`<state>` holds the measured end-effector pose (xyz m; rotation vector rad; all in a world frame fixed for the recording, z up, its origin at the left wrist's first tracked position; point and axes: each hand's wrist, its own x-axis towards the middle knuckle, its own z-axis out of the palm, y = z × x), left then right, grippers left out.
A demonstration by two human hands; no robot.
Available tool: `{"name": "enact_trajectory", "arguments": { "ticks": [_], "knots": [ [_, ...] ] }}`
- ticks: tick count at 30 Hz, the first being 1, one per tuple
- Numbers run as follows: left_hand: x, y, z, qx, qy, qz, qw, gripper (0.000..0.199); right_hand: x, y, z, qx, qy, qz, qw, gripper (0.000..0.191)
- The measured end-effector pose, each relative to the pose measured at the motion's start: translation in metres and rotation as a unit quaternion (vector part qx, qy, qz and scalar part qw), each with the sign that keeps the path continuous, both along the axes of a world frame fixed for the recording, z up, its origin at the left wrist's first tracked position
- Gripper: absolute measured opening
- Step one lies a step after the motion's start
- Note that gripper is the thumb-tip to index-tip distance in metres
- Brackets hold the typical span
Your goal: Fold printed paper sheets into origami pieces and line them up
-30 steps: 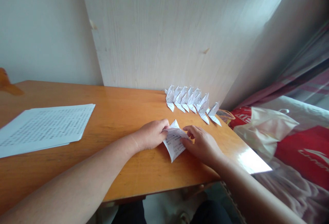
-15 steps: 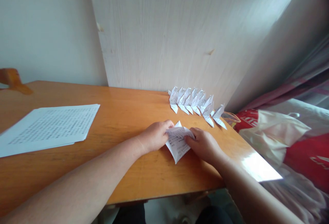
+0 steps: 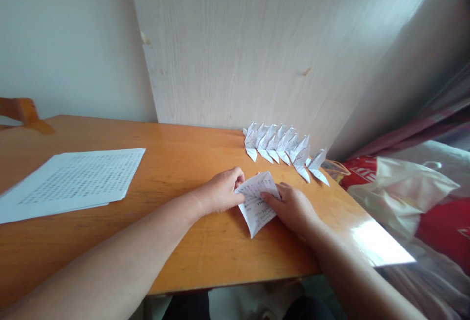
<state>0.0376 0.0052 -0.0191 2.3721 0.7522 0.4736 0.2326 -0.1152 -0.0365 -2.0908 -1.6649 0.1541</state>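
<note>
Between my hands, just above the wooden table (image 3: pixel 198 251), is a folded sheet of printed paper (image 3: pixel 258 205) with a pointed lower corner. My left hand (image 3: pixel 223 190) pinches its left edge between thumb and curled fingers. On the other side my right hand (image 3: pixel 290 207) grips it, thumb on the printed face and fingers behind, mostly hidden. Several folded paper figures (image 3: pixel 282 146) with upright points stand in rows beyond my hands, near the wall panel.
A stack of printed sheets (image 3: pixel 84 178) lies on the table's left side. Red and white bags (image 3: pixel 400 192) crowd the table's right edge. A pale wooden panel (image 3: pixel 227 50) rises behind the table. Part of a wooden chair (image 3: pixel 27 114) shows at far left.
The folded paper has turned and opened out flatter, its upper corner now pointing up to the right. My left hand has shifted slightly left along its edge. The view has moved a little.
</note>
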Motion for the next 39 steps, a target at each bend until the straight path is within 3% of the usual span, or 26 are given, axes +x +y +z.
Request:
{"name": "enact_trajectory", "arguments": {
  "ticks": [6, 11, 14, 33, 39],
  "knots": [
    [-0.002, -0.003, 0.008, -0.069, -0.002, -0.005, 0.998, 0.032, -0.003, -0.002, 0.001, -0.008, -0.01, -0.006, 1.0, 0.028],
    [0.0, 0.002, 0.007, -0.145, -0.025, 0.027, 0.989, 0.037, -0.005, -0.004, 0.002, -0.008, -0.013, -0.006, 1.0, 0.028],
    [0.0, 0.005, 0.003, -0.161, -0.023, 0.057, 0.985, 0.027, -0.005, -0.005, 0.003, -0.009, -0.011, -0.005, 1.0, 0.027],
    [0.001, 0.007, -0.006, -0.186, -0.032, -0.028, 0.982, 0.018, -0.005, -0.004, 0.001, 0.0, -0.022, -0.001, 1.0, 0.029],
    [0.008, 0.008, -0.012, -0.097, -0.025, -0.032, 0.994, 0.013, -0.005, -0.004, 0.0, 0.003, -0.017, 0.0, 1.0, 0.029]
  ]
}}
